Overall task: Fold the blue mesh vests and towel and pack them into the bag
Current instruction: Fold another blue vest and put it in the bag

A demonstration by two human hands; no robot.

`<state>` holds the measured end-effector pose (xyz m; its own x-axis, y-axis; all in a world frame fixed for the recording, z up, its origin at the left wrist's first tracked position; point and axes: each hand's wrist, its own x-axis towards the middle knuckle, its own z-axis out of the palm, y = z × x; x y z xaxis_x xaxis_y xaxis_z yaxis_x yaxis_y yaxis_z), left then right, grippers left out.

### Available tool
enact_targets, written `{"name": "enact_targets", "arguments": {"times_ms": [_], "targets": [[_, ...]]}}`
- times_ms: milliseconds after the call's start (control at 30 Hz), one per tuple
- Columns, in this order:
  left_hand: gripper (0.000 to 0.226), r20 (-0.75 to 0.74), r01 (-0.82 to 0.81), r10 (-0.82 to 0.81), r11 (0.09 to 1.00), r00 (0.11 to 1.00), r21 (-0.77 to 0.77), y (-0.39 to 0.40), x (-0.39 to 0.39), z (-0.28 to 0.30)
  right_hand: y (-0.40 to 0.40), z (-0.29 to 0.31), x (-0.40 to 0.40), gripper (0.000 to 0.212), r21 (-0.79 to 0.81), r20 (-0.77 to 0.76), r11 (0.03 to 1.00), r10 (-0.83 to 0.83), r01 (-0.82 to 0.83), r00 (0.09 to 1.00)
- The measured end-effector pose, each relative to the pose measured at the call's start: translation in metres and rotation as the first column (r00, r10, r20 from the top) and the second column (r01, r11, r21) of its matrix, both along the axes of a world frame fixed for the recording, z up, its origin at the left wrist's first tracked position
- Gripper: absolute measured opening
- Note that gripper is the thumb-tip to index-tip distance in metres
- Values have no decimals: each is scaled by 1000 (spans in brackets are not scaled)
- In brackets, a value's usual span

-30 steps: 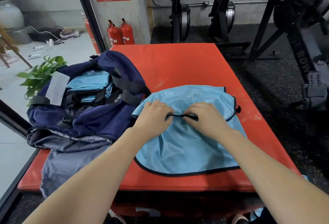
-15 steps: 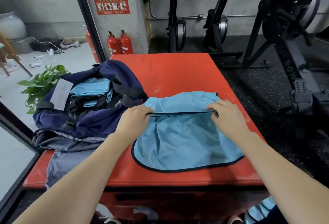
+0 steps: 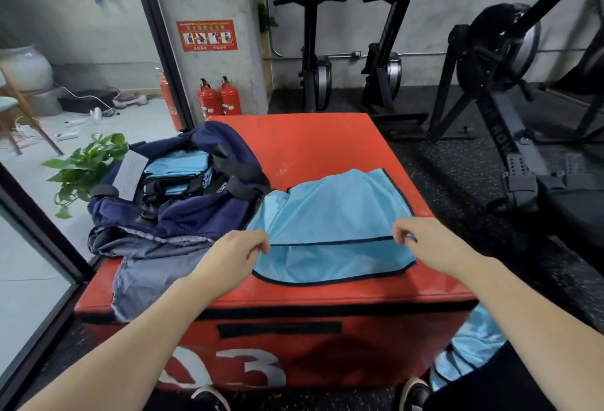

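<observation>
On the left of the red box (image 3: 327,145) the navy bag (image 3: 183,211) lies open with its mouth upward, folded blue vests (image 3: 178,165) already stacked inside between the black straps, so further bundles can likely be dropped straight in. A grey towel (image 3: 147,276) is spread under and in front of the bag, hanging over the box's near left edge, not yet folded.

The left hand (image 3: 233,253) pinches the left end of a black-trimmed edge of the blue mesh vest (image 3: 333,214); the right hand (image 3: 421,240) pinches the right end of the same edge. Both are closed on the fabric, and the trim runs taut and nearly level between them, probably so the fold comes out straight.

The vest lies flat on the right half of the box top, just beside the bag. Its long axis runs away from the person toward the far right corner, its rounded hem nearest them.

More blue mesh (image 3: 470,348) hangs low at the right, beside the box
</observation>
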<state>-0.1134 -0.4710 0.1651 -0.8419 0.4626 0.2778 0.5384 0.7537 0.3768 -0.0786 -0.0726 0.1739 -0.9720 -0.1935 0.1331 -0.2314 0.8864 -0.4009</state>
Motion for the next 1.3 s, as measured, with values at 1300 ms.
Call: {"name": "enact_targets", "arguments": {"times_ms": [1300], "targets": [[19, -279, -39, -27, 972, 960, -231, -6, 0, -24, 7, -24, 16, 19, 452, -375, 869, -22, 203, 927]]}}
